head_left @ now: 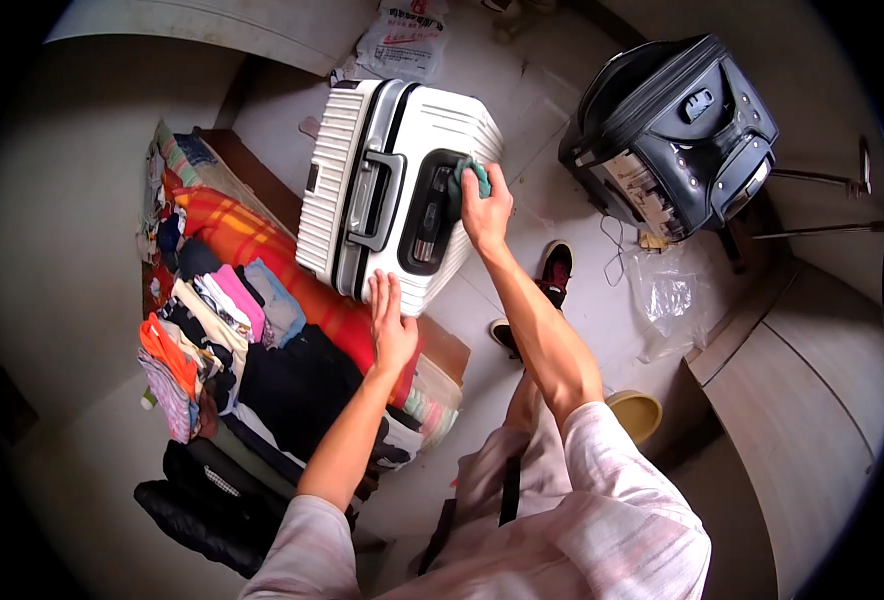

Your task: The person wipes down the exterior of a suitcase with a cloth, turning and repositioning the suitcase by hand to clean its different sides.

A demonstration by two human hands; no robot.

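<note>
A white ribbed suitcase (442,125) with a grey frame stands in front of me. Its side handle (390,200) is grey, and a dark oval recess (425,250) holds the folded-down pull handle. My right hand (486,208) grips a green cloth (474,178) and presses it to the edge of that recess. Flat against the suitcase's near lower corner lies my left hand (392,325), its fingers stretched out and nothing in it.
Folded clothes (222,320) and a red-orange checked blanket (242,235) pile up on the left. A black suitcase (672,140) stands at right. Clear plastic (667,300), a yellow basin (635,416) and a white plastic bag (402,42) lie on the floor.
</note>
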